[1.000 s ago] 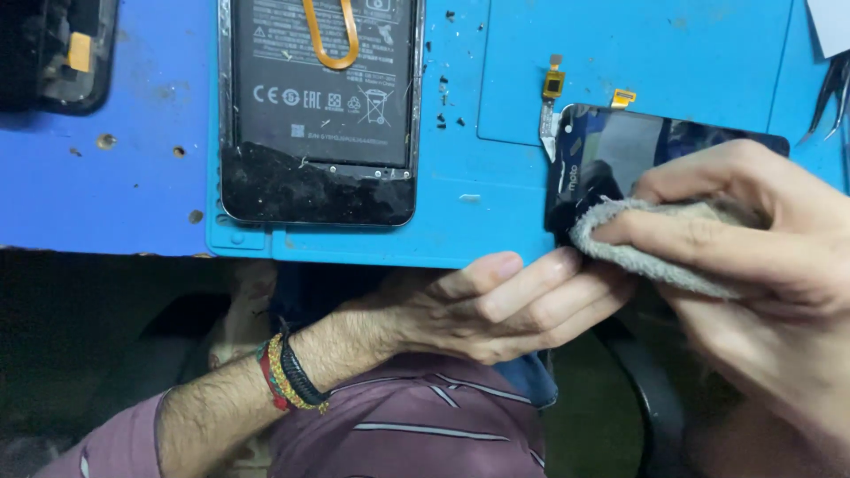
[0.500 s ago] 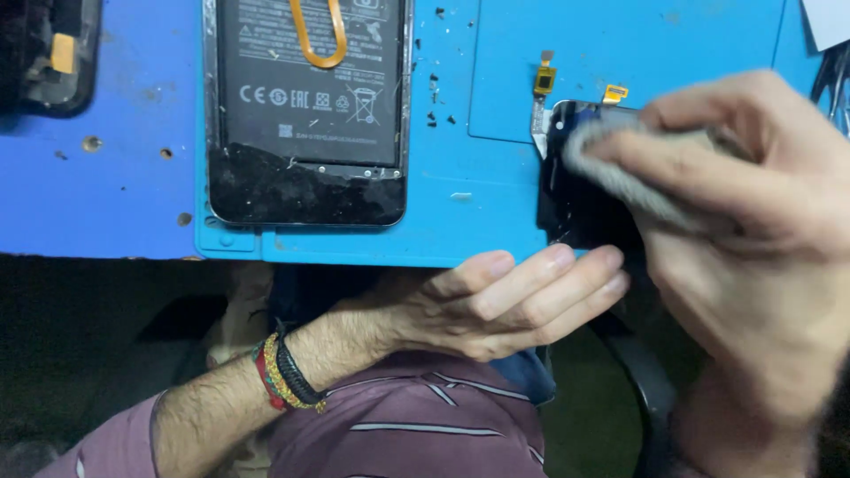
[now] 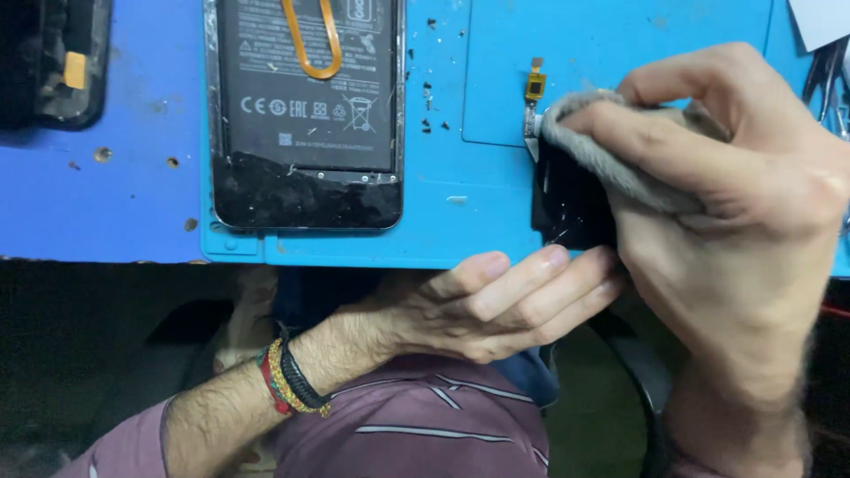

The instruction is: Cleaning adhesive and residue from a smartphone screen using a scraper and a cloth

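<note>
While my left hand (image 3: 496,301) steadies the black screen (image 3: 571,208), my right hand (image 3: 735,195) clamps a grey cloth (image 3: 602,146) (mid-wipe); next, gentle even strokes.

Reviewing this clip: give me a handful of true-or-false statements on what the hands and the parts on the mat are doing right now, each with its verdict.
1. The right hand presses a grey cloth onto the black screen panel. True.
2. The left hand holds tweezers. False: its fingers steady the panel's near edge, holding no tool.
3. The opened phone lies on the blue mat, left of the panel. True.
4. A green loop lies on the phone's battery. False: the loop is orange.
5. The left wrist is bare. False: it wears bracelets.
</note>
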